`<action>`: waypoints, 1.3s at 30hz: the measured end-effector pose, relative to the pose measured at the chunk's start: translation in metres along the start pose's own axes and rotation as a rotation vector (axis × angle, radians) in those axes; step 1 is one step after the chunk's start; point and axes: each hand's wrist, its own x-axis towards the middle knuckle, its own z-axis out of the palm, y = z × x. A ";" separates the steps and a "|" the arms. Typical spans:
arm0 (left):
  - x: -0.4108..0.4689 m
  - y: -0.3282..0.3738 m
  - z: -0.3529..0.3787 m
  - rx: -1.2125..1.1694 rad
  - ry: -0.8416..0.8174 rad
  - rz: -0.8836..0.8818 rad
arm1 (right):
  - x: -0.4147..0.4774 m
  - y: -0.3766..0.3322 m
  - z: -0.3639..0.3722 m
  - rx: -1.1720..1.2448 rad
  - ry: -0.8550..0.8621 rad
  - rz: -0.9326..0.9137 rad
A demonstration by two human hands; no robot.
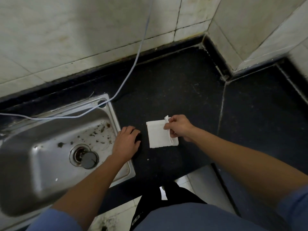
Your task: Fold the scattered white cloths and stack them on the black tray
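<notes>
A small folded white cloth (158, 135) lies on the black counter (175, 90), roughly square. My right hand (179, 126) pinches the cloth's right edge near its upper corner, with a bit of fabric sticking up above the fingers. My left hand (126, 142) rests flat on the counter beside the sink's right rim, fingers spread and holding nothing, a short gap left of the cloth. No black tray and no other cloths are in view.
A steel sink (41, 147) with a drain plug (89, 160) and dirt specks fills the left. A pale blue cable (133, 64) hangs from the tiled wall (75, 30) across the sink. The counter bends round a wall corner at right; its front edge drops to the floor.
</notes>
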 end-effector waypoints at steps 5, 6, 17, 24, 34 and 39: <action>-0.018 -0.019 -0.003 -0.048 0.008 -0.079 | 0.020 0.003 0.055 -0.141 0.042 -0.001; -0.020 -0.021 -0.003 -0.068 0.015 -0.084 | 0.024 0.005 0.062 -0.181 0.058 -0.017; 0.001 0.016 -0.005 -0.031 0.011 0.097 | 0.003 0.039 0.019 -0.748 0.199 -0.597; 0.027 0.035 0.013 0.194 -0.255 0.182 | 0.013 0.081 0.003 -1.383 0.051 -0.604; 0.024 0.030 0.010 0.197 -0.224 0.151 | 0.012 0.059 -0.005 -1.362 -0.012 -0.541; -0.002 0.027 0.001 0.085 -0.016 0.045 | 0.027 0.014 0.004 -1.288 0.047 -0.653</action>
